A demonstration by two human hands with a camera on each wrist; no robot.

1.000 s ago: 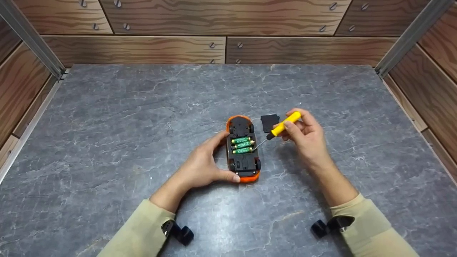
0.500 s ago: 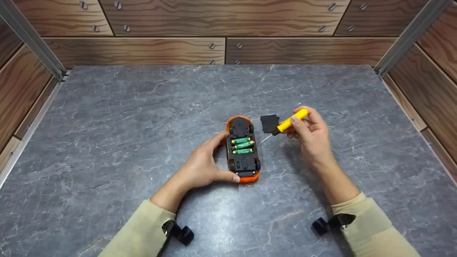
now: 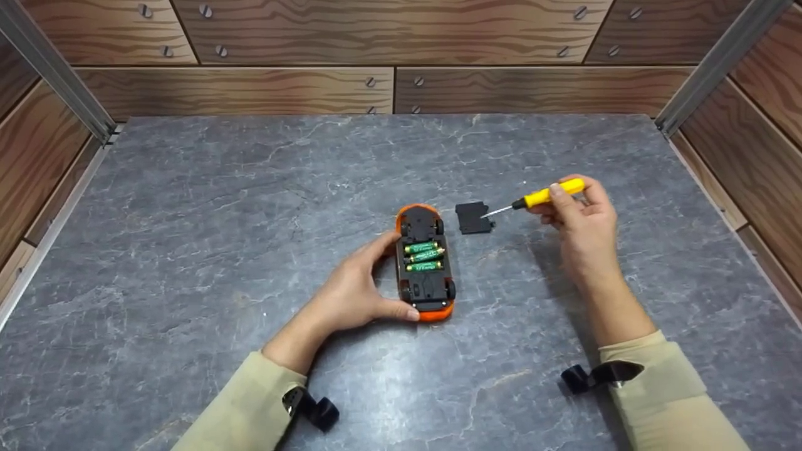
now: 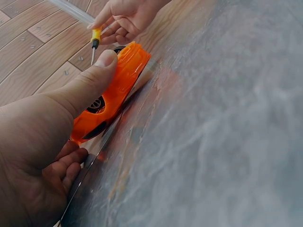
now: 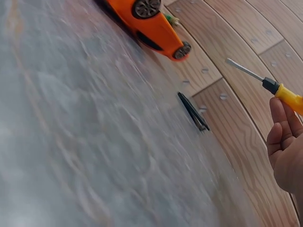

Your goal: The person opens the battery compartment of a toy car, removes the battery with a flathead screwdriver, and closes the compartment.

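Three batteries [image 3: 424, 256]: green, lying in the open compartment of the toy car [image 3: 430, 288]; middle one slanted. From the right wrist camera I see a green end poking above the toy car's side.
Toy car: orange, underside up on the grey marbled table [image 3: 250, 188], long side running away from the person.
Left hand [image 3: 354, 291]: gripping the toy car, thumb at near end, index finger on left side.
Right hand [image 3: 586, 228]: holding the screwdriver [image 3: 551, 193] by its yellow handle, thumb against fingers.
Screwdriver: shaft points left; overlaps the black plate [image 3: 471, 219] from the head, but the right wrist view shows me its tip raised clear.
Black plate: on table, just right of toy car's far end, apart from it.
Sleeves [image 3: 244, 401]: pale, black device strapped on each.
Walls [image 3: 282, 37]: wood-plank pattern.
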